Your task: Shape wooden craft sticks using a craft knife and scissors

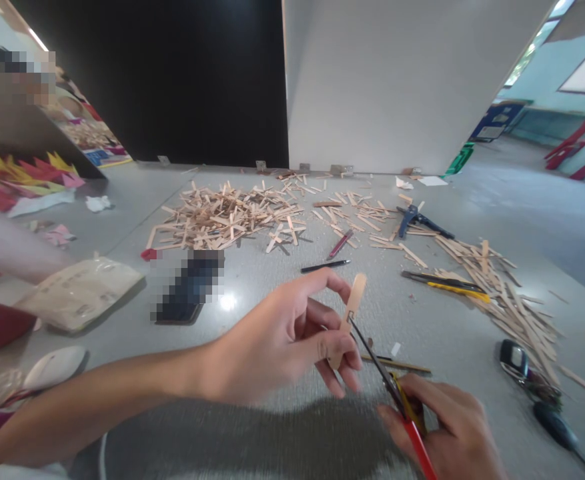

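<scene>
My left hand (292, 340) pinches a wooden craft stick (356, 293) upright between its thumb and fingers. A small dark-edged rectangular mark or cutout shows near the stick's middle. My right hand (447, 420) is closed around a red-handled tool (415, 440) with a long, thin, dark shaft. The shaft's tip meets the stick at that mark. Something yellow shows beside the handle, partly hidden by my right fingers. Behind the hands, a thin wooden strip (407, 365) lies on the grey table (272, 280).
A pile of craft sticks (227, 217) lies at the back, more sticks (517, 313) at right. Around are a yellow cutter knife (457, 287), blue-handled pliers (415, 220), a black pen (325, 266), keys (515, 360), a phone (185, 293) and a plastic packet (85, 293). Panels (372, 87) stand behind.
</scene>
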`<control>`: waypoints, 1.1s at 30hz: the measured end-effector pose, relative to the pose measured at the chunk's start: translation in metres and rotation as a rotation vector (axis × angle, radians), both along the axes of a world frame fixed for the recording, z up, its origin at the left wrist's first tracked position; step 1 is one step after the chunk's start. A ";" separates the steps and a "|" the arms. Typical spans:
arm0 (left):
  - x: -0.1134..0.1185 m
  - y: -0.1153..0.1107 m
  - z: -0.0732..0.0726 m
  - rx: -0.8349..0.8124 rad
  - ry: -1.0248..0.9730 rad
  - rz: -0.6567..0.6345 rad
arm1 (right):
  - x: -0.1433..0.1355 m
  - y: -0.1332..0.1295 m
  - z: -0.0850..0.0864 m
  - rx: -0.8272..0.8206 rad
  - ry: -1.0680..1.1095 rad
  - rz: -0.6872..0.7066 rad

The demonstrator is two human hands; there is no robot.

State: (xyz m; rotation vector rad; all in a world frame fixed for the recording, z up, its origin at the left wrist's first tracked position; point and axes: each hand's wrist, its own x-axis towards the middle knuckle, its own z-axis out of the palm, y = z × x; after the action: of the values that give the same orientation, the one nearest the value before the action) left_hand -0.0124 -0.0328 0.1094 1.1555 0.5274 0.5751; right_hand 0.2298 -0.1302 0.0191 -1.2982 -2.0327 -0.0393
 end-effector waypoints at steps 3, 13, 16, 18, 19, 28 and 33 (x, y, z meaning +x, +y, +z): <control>-0.001 0.002 -0.002 -0.056 -0.047 -0.035 | 0.001 -0.001 0.000 -0.008 0.012 0.006; -0.006 0.010 -0.003 -0.102 -0.139 -0.124 | -0.001 0.010 0.013 -0.101 0.086 -0.029; -0.006 0.007 0.002 -0.012 -0.025 -0.009 | 0.004 0.005 0.010 -0.228 0.123 0.006; -0.005 0.005 0.004 0.048 0.040 0.056 | 0.008 -0.002 0.005 -0.257 0.133 -0.002; -0.004 0.005 0.004 0.065 0.058 0.073 | 0.009 -0.005 0.002 -0.254 0.127 -0.004; -0.003 0.002 0.004 -0.006 -0.017 -0.018 | 0.004 -0.003 0.002 -0.127 0.055 -0.002; -0.002 -0.002 0.002 0.017 0.004 -0.011 | 0.004 -0.001 0.003 -0.097 0.021 0.010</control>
State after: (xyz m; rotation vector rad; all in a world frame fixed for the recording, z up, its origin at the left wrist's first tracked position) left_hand -0.0147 -0.0347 0.1113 1.1754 0.5198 0.5687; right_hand 0.2343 -0.1308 0.0221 -1.3421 -2.0448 0.0787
